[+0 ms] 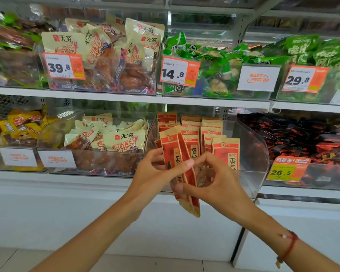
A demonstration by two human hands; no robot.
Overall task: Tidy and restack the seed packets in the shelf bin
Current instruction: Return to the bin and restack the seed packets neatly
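A few red-and-kraft seed packets (182, 154) are held upright in front of the clear shelf bin (255, 150), tilted slightly to the left. My left hand (155, 173) grips them from the left side, thumb across the front. My right hand (214, 179) pinches their right edge and lower part with curled fingers. Behind, several more seed packets (208, 134) stand in rows inside the bin, one at the front right (227, 152).
Left of the bin is a clear bin of cream roast-chicken packs (114, 138); right is a bin of black-and-red packs (302, 138) with a 26.5 price tag (285, 170). The upper shelf (126, 97) carries more snack bins. A white cabinet front lies below.
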